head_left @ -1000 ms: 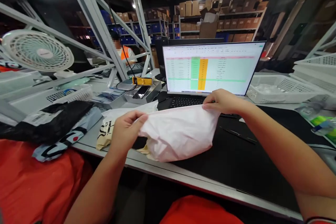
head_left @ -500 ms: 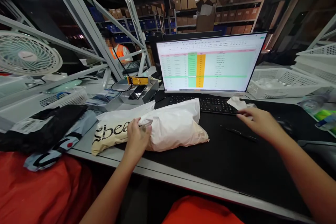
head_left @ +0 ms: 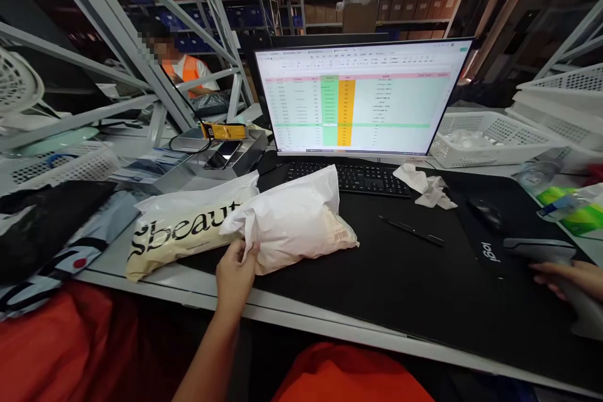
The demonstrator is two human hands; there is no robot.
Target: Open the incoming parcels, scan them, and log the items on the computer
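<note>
My left hand (head_left: pixel 237 273) pinches the near left corner of a plump white mailer bag (head_left: pixel 296 220), which lies on the black desk mat. A barcode label shows at that bag's right end. Partly behind it, to the left, rests a cream mailer bag (head_left: pixel 174 235) with large black lettering. At the right edge, my right hand (head_left: pixel 572 277) is closed around the handle of a grey barcode scanner (head_left: pixel 541 248); part of this hand is cut off by the frame.
A monitor (head_left: pixel 362 100) with a spreadsheet stands behind the keyboard (head_left: pixel 348 179). Crumpled tissues (head_left: pixel 426 187), a pen (head_left: pixel 411 230) and a mouse (head_left: pixel 487 213) lie on the mat. White baskets (head_left: pixel 490 138) stand at right, black packages (head_left: pixel 51 232) at left. A person in an orange vest (head_left: pixel 188 72) is beyond the frame.
My right hand has moved from the tissues to the scanner at the right and closed on it. My left hand has shifted its hold down to the white bag's corner. The view has turned right.
</note>
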